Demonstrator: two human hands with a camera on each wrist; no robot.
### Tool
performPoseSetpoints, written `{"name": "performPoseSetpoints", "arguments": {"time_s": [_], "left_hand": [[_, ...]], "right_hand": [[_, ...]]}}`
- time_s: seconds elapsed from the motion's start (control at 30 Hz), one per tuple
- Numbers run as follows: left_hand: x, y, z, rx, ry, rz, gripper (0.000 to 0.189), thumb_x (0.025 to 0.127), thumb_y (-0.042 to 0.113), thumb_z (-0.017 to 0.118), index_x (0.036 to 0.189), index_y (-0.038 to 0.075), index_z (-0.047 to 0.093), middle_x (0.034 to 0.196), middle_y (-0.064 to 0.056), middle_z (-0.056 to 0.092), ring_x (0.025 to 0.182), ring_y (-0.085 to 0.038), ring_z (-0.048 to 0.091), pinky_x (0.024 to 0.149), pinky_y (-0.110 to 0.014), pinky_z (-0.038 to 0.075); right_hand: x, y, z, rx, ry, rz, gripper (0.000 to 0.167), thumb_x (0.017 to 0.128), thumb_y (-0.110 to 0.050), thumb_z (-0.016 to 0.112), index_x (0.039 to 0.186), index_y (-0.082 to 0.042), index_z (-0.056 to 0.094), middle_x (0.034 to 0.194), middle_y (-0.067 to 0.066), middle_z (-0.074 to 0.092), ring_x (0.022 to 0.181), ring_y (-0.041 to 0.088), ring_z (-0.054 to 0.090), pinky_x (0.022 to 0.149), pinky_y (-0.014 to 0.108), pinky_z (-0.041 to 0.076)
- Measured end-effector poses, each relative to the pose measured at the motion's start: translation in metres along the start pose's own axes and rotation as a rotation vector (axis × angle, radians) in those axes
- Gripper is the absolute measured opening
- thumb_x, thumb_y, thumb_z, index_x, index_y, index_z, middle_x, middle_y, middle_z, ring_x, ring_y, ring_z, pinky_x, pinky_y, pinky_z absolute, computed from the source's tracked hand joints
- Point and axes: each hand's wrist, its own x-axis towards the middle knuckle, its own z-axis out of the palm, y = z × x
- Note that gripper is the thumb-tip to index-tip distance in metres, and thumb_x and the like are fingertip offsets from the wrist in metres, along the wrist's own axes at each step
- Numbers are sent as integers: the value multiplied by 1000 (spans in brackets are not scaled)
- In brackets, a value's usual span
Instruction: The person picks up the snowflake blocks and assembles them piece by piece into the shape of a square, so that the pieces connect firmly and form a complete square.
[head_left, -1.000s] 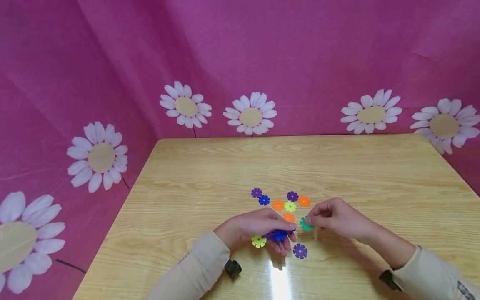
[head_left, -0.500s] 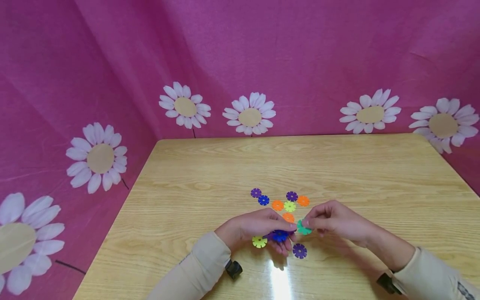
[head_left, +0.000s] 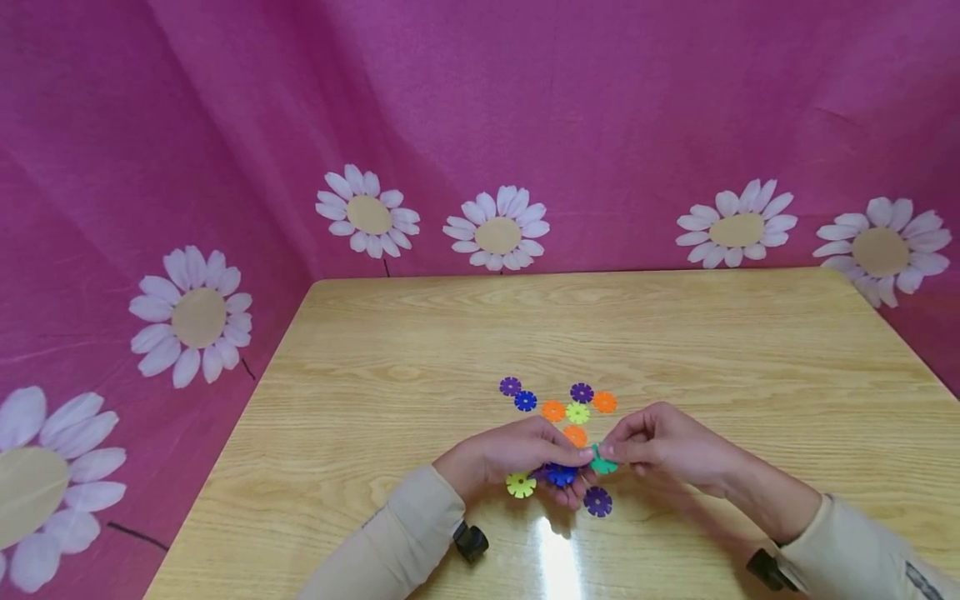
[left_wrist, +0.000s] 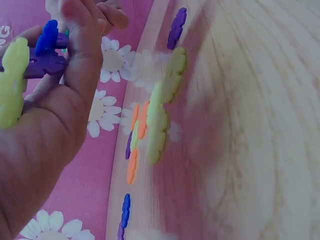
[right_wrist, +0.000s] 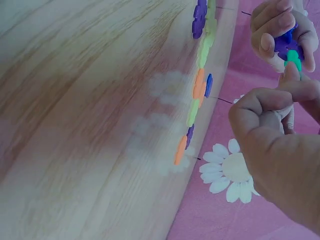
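Observation:
My left hand holds a small joined chain of notched plastic discs above the table. In the left wrist view the chain has a yellow-green disc, a purple disc, a blue disc and another bit of purple beyond it. Between thumb and fingertips my right hand pinches a green notched disc. The right wrist view has this green disc up against the purple disc in the left hand. Fingers hide whether the notches are engaged.
Loose discs lie on the wooden table beyond the hands: purple, blue, orange, yellow-green and others. A purple disc lies nearer. Pink flowered cloth hangs behind the table.
The right hand has moved left with the green disc, bringing it from a small gap up to the left hand's fingertips. The left hand has stayed nearly still with its chain.

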Motion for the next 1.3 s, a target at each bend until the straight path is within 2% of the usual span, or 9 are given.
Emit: {"name": "performPoseSetpoints", "arguments": {"time_s": [0.13,0.3,0.6,0.7,0.77,0.87,1.07,1.17,1.3], "left_hand": [[1,-2,-1,-4,6,8,44,104,22,53,111,-21,63,78,-3,71,68,-11,69,65,-21,59],[1,-4,-1,-5,-3,13,44,105,18,52,113,-24,60,76,0,70,69,-10,68,67,-21,58],[1,0,-1,-71,-35,7,48,104,32,52,112,-13,67,88,-6,75,78,-15,74,78,-30,63],[1,2,1,-90,-36,-3,54,104,37,51,114,-15,65,88,-8,75,78,-15,74,78,-30,63],[1,1,2,-102,-35,-4,59,105,40,47,116,-16,63,90,-11,75,78,-16,74,77,-30,63],[3,0,3,-106,-42,1,63,107,42,42,119,-17,60,99,-22,74,79,-16,74,79,-30,63],[5,-4,4,-143,-74,37,60,109,36,38,124,-20,55,120,-38,62,83,-15,74,84,-33,62],[4,-4,5,-172,-87,50,56,110,31,36,124,-20,54,123,-42,57,84,-17,73,87,-37,61],[4,-4,5,-174,-78,46,52,110,26,35,122,-21,53,123,-45,54,82,-17,74,87,-38,61]], "right_hand": [[2,1,2,39,-1,8,32,96,-21,68,104,10,69,77,-2,66,63,6,48,57,19,42],[4,2,5,67,-1,16,31,96,-21,68,105,9,69,77,-4,66,62,5,49,58,19,43],[7,-1,0,55,-48,10,35,97,-24,66,112,8,70,80,-3,71,62,4,52,62,20,48],[8,-1,-2,57,-70,8,33,98,-24,65,113,5,71,77,-5,69,61,4,51,61,20,47],[9,-1,-2,45,-77,4,32,98,-24,64,114,4,72,72,-7,64,61,5,49,61,21,45],[11,-2,-2,17,-77,-5,33,99,-25,63,115,2,72,67,-7,58,60,6,48,61,22,45],[15,-7,-2,22,-37,22,37,98,-26,65,116,6,69,80,-2,66,66,7,53,59,19,46],[16,-8,-2,26,-13,33,36,99,-28,63,110,6,70,81,0,65,69,8,55,61,20,48],[18,-6,-4,-25,30,30,40,102,-34,58,104,3,70,83,4,67,73,14,60,68,26,54]]}}
